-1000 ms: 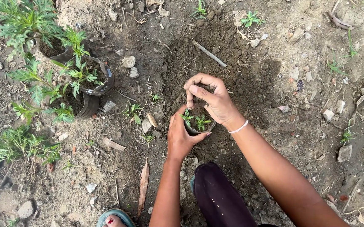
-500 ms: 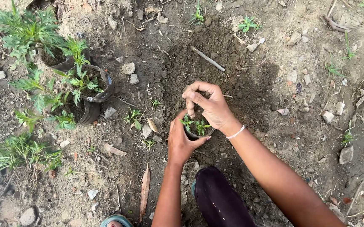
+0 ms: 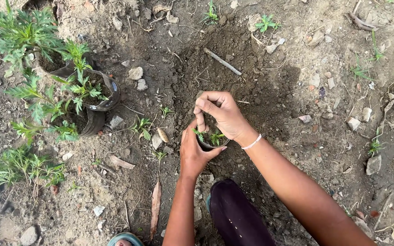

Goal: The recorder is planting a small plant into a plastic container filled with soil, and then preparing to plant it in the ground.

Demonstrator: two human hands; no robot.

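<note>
Seedling pot [image 3: 213,142], a small dark thing packed with soil and two tiny green sprouts [image 3: 209,135], sat right in the middle of the patch of freshly turned dark earth [image 3: 233,77], so I'll place everything else off that pot. From where I was watching, the left hand [image 3: 192,150] was wrapped around the pot's near-left side, fingers curled under the rim and the thumb lying along its near edge. The right hand [image 3: 222,114] came over the pot's far side with the fingers bunched together and pointing down at the rim; I couldn't tell if they were pinching the rim or a bit of soil. A pale band [image 3: 253,142] sat on that wrist, just right of the pot.

Beyond the pot a thin grey stick [image 3: 223,61] lay slanted on the loose dirt. Well off to the pot's left was a cluster of bigger black bags [image 3: 101,98] with feathery green plants [image 3: 33,36] growing out of them. Between those and the pot were a few weeds and a pale stone [image 3: 136,73]. Straight back from the pot toward the camera was a dark purple knee [image 3: 233,214], and further left of that a teal sandal [image 3: 124,238] at the bottom edge. Scattered pebbles and dry leaves [image 3: 155,205] lay all around.
</note>
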